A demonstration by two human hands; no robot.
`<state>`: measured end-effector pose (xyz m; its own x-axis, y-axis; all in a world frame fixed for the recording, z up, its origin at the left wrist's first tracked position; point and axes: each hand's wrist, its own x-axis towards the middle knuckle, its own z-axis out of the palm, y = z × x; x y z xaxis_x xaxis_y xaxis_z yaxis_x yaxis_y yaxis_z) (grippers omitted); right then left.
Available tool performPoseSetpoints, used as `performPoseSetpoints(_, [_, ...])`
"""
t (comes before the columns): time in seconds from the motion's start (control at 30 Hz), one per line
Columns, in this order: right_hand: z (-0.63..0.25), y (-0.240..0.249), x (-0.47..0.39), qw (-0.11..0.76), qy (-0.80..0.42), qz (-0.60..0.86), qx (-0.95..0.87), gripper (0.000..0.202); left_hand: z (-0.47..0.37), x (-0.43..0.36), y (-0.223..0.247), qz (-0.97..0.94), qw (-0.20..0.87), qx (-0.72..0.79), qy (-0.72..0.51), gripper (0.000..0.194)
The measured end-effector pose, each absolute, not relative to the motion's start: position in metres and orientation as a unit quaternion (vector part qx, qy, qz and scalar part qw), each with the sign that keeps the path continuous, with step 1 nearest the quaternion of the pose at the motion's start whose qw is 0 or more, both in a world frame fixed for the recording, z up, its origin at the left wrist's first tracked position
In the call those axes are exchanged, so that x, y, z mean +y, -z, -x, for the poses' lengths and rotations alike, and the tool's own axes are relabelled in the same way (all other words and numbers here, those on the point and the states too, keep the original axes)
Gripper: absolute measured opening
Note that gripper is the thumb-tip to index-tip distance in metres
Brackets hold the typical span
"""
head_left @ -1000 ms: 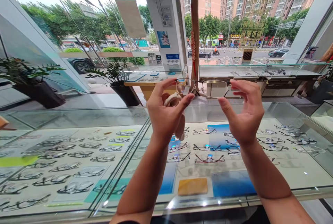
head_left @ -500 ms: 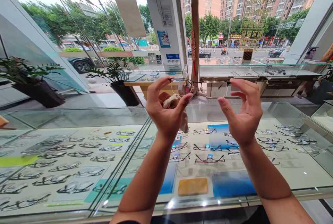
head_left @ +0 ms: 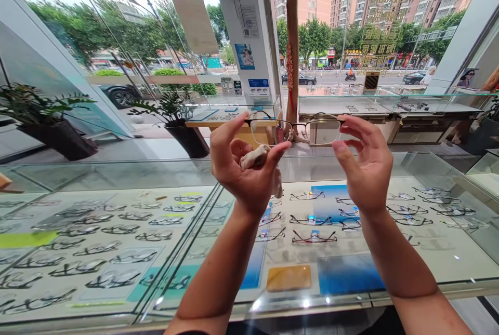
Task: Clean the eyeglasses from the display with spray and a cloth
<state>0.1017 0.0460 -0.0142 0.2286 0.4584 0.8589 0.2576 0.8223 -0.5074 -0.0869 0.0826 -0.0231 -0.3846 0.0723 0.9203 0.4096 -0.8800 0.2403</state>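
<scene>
Together, the left hand (head_left: 246, 173) and right hand (head_left: 368, 171) pinch glasses (head_left: 299, 124) between their fingers; left fingers curl round a cloth (head_left: 254, 157).

Part of the pale cloth (head_left: 254, 157) out of sight behind the left hand (head_left: 244, 174)

glass display case (head_left: 440, 267), rows of eyeglasses (head_left: 314, 238) inside
</scene>
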Motion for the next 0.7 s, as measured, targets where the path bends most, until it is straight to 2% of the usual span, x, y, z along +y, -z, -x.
performPoseSetpoints(0.3, [-0.1028, 0.0097, 0.0442, 0.781, -0.097, 0.252, -0.564, 0.011, 0.0854, 0.0908, 0.0287, 0.577, 0.114, -0.166, 0.791, 0.071])
performPoseSetpoints(0.47, [-0.1047, 0.0097, 0.0457, 0.785, -0.129, 0.256, -0.55, 0.008, 0.0845, 0.0896, 0.0259, 0.583, 0.145, -0.156, 0.784, 0.069])
performPoseSetpoints(0.7, [-0.1075, 0.0075, 0.0462, 0.776, -0.21, 0.251, -0.539, 0.01, 0.0851, 0.0897, 0.0274, 0.592, 0.13, -0.175, 0.776, 0.065])
